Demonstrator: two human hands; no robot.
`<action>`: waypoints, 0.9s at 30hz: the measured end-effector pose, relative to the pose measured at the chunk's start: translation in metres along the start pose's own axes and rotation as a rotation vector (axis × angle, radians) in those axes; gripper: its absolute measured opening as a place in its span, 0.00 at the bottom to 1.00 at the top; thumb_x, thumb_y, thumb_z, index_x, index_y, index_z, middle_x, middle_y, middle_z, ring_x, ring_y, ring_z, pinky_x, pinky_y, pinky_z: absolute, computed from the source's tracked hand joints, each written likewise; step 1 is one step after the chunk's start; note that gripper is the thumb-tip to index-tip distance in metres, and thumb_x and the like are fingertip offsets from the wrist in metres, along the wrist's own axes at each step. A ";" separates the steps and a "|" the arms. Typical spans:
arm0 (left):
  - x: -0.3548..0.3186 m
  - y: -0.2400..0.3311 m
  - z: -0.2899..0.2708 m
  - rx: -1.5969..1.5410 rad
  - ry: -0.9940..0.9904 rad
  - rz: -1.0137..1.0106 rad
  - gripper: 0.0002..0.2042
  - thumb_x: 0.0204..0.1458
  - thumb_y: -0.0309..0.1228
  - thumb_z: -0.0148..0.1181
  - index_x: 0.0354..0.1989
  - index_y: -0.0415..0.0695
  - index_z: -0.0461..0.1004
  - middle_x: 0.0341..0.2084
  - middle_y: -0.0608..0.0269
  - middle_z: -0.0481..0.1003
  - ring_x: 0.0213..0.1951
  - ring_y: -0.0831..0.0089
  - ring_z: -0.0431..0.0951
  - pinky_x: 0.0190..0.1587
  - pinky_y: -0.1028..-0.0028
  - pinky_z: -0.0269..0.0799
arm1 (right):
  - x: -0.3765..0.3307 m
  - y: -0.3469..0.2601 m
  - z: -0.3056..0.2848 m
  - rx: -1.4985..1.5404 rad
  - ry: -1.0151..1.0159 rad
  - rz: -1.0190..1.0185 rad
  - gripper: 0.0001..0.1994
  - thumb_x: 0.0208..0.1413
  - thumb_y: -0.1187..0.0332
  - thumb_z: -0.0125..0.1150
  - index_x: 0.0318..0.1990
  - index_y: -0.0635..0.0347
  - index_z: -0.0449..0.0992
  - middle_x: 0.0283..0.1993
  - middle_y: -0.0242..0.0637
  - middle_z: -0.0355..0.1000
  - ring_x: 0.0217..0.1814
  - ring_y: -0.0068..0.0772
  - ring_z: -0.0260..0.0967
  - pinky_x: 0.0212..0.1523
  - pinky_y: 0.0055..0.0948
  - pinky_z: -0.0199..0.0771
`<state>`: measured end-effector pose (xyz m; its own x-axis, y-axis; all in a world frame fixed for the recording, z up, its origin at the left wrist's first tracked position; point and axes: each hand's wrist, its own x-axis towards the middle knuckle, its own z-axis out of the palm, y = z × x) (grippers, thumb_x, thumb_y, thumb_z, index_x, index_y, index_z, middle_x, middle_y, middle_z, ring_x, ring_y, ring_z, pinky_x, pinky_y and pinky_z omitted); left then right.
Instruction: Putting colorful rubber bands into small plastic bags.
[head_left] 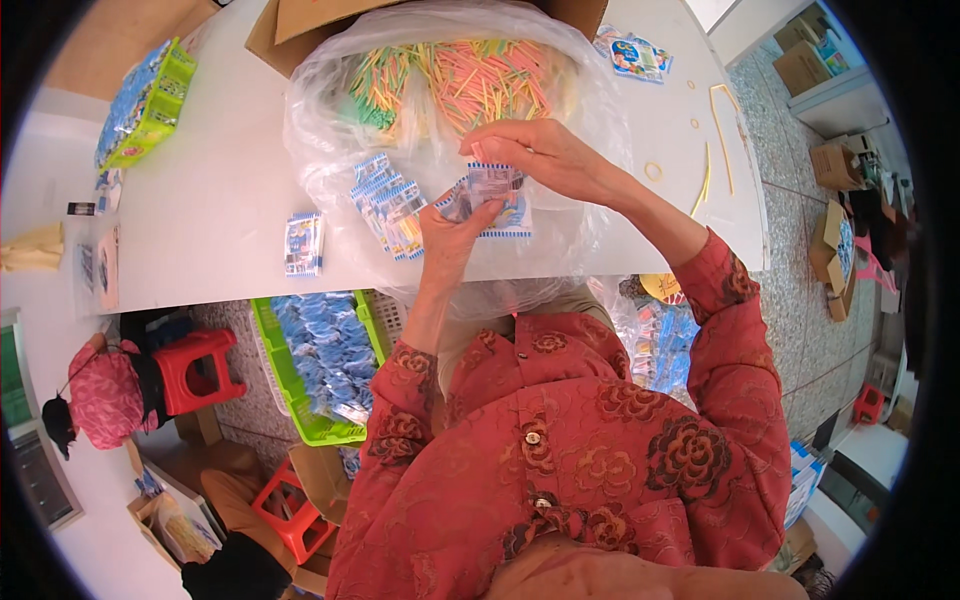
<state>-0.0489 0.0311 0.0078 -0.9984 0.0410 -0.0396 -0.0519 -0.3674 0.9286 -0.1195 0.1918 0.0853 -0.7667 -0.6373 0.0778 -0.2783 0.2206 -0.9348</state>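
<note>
My left hand (452, 238) is closed on a small blue-and-white printed plastic packet (497, 182), with another packet's edge beside it. Just above the packet's upper edge, my right hand (545, 155) has its fingers pinched together. Pink sticks (487, 150) seem to show under those fingers, partly hidden. Beyond both hands lies a heap of thin pink, yellow and green sticks (490, 80) in a clear plastic bag (320, 115). Several more packets (390, 208) lie fanned on the bag's near part, left of my left hand.
A packet stack (304, 245) rests near the white table's (210, 200) front edge. Green baskets of packets stand at far left (150, 120) and below the table (335, 432). A cardboard box (285, 35) sits behind the bag. Red stools (198, 370) and other people are lower left.
</note>
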 end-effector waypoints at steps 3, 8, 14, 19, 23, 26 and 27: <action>0.001 0.000 -0.001 0.056 -0.012 -0.018 0.12 0.43 0.21 0.63 0.38 0.36 0.74 0.33 0.64 0.76 0.33 0.79 0.75 0.38 0.79 0.72 | 0.003 0.008 0.000 -0.094 -0.090 0.009 0.15 0.61 0.62 0.44 0.46 0.63 0.71 0.44 0.38 0.70 0.43 0.25 0.66 0.46 0.25 0.65; -0.001 0.003 -0.002 0.011 0.098 0.035 0.11 0.43 0.23 0.63 0.38 0.34 0.75 0.30 0.64 0.76 0.31 0.81 0.74 0.36 0.81 0.70 | 0.015 0.036 -0.012 -0.101 0.121 -0.018 0.15 0.60 0.64 0.45 0.47 0.64 0.71 0.42 0.37 0.71 0.44 0.25 0.66 0.45 0.25 0.65; -0.008 -0.001 -0.016 0.037 0.161 0.074 0.11 0.42 0.21 0.63 0.37 0.34 0.75 0.31 0.62 0.76 0.32 0.79 0.75 0.37 0.80 0.71 | 0.006 0.098 -0.028 -0.665 0.125 0.017 0.06 0.50 0.71 0.50 0.34 0.62 0.72 0.33 0.40 0.72 0.35 0.43 0.70 0.36 0.34 0.69; -0.010 -0.002 -0.020 0.032 0.191 0.088 0.12 0.42 0.20 0.63 0.37 0.34 0.74 0.32 0.62 0.76 0.32 0.78 0.76 0.38 0.79 0.71 | 0.011 0.131 -0.026 -0.777 0.252 0.030 0.06 0.50 0.72 0.49 0.29 0.61 0.73 0.33 0.42 0.72 0.35 0.47 0.70 0.35 0.40 0.70; -0.010 -0.002 -0.020 0.077 0.174 0.078 0.12 0.42 0.20 0.63 0.37 0.33 0.74 0.32 0.61 0.76 0.33 0.79 0.75 0.38 0.80 0.71 | 0.025 0.150 -0.029 -0.832 0.279 0.112 0.06 0.47 0.70 0.51 0.30 0.61 0.73 0.35 0.44 0.71 0.36 0.47 0.70 0.34 0.40 0.71; -0.011 -0.001 -0.020 0.048 0.176 0.080 0.12 0.42 0.21 0.63 0.37 0.33 0.74 0.32 0.61 0.76 0.32 0.79 0.75 0.38 0.80 0.70 | 0.031 0.148 -0.023 -0.915 0.224 0.136 0.06 0.44 0.71 0.53 0.30 0.61 0.73 0.34 0.44 0.71 0.36 0.46 0.70 0.34 0.41 0.71; -0.011 -0.001 -0.019 0.049 0.179 0.079 0.12 0.42 0.21 0.63 0.37 0.33 0.74 0.32 0.61 0.76 0.32 0.79 0.75 0.38 0.80 0.70 | 0.034 0.143 -0.021 -0.968 0.192 0.126 0.07 0.43 0.71 0.53 0.30 0.61 0.73 0.33 0.44 0.71 0.37 0.46 0.70 0.34 0.42 0.71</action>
<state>-0.0382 0.0131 0.0006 -0.9878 -0.1533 -0.0269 0.0234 -0.3169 0.9482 -0.1973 0.2176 -0.0388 -0.8802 -0.4560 0.1317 -0.4746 0.8405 -0.2615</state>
